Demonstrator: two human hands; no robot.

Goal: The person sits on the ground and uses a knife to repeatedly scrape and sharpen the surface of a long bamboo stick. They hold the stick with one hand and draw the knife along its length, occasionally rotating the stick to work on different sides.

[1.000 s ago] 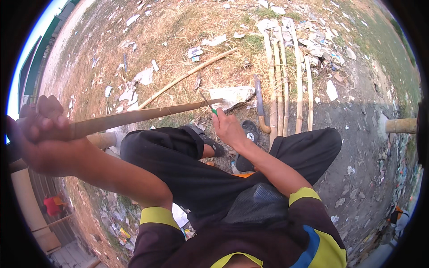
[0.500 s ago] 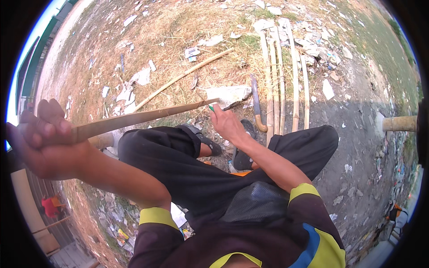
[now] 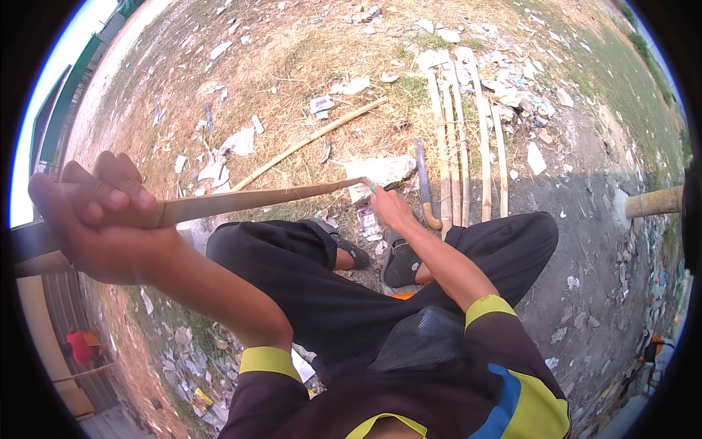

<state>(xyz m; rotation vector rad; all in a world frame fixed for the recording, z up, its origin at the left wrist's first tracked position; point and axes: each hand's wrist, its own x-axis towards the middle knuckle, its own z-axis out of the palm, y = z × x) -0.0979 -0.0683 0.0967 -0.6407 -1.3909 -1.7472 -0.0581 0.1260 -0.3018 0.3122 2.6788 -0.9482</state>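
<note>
My left hand (image 3: 110,212), raised at the left, is wrapped round a split bamboo strip (image 3: 256,199). The strip runs rightward above my left knee, and its narrow tip ends just short of my other hand. My right hand (image 3: 393,210) is closed in front of my feet, with a small green piece (image 3: 373,189) showing at its fingers. The rest of what it grips is hidden. Beside that hand lies a long tool (image 3: 422,175) with a dark blade and a curved wooden handle, perhaps a machete.
Several bamboo strips (image 3: 485,146) lie side by side beyond my right knee. A single bamboo stick (image 3: 314,137) rests on the dry grass ahead. White scraps (image 3: 384,170) litter the ground. A thick bamboo pole (image 3: 654,203) stands out at the right, and a person in red (image 3: 82,347) is far left.
My right hand has moved slightly right and down, from touching the strip's tip to just past it. The strip's tip has dropped a little, and my left hand has shifted slightly right.
</note>
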